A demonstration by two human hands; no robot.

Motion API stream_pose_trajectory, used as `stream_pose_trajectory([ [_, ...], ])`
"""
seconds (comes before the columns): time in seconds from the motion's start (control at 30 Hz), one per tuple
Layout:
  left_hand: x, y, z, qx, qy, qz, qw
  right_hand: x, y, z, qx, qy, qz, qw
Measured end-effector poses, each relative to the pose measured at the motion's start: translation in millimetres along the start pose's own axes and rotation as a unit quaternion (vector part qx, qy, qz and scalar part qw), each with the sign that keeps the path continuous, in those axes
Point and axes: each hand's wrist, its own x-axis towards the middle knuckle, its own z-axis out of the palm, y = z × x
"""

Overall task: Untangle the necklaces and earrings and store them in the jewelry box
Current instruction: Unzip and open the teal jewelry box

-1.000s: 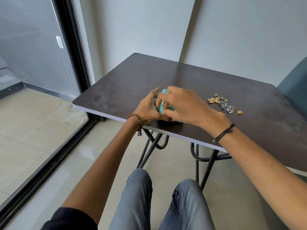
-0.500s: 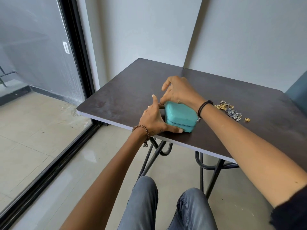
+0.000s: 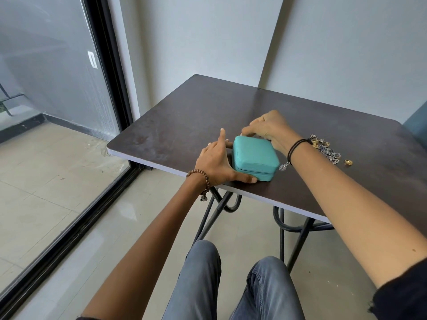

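Teal fabric-covered jewelry box [image 3: 254, 155], square with rounded corners, is set flat near the front edge of the dark brown laminate surface [image 3: 184, 125]. Lid is closed, seam visible round the side.

Left hand [image 3: 215, 162] is braced on the box's left corner. The thumb is laid flat along the near face at the base and the fingers are kept straight against the left side. The index finger is lifted clear and points up.

Right hand [image 3: 270, 130] is reached over to the far edge, with fingers curled down onto the lid's far-left corner. Whether a zip pull is pinched there cannot be told, as it is hidden by the fingers.

The hands are kept apart, one on each side of the box.

A tangled heap of gold and silver-blue jewelry [image 3: 325, 150] is left on the surface well to the right of the box, behind the right wrist. One small gold piece [image 3: 348, 161] is lying just beside the heap, apart from it.

Brown wooden bead bracelet [image 3: 201, 175] is seen on the left wrist. Black cord bracelet [image 3: 295, 146] is seen on the right wrist, with a silver charm hanging beside the box's right corner.
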Motion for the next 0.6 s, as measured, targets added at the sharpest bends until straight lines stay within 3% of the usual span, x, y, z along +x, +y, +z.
stream_pose_trajectory([
  [0.37,6.5,-23.8,-22.6,-0.032,0.030,-0.025,0.999,-20.2,39.6,-11.7,0.047,-0.109,-0.160,0.980],
  [0.6,5.4,-50.1,-58.6,-0.073,0.045,-0.042,0.995,-10.6,31.7,8.5,0.049,-0.248,-0.193,0.948],
])
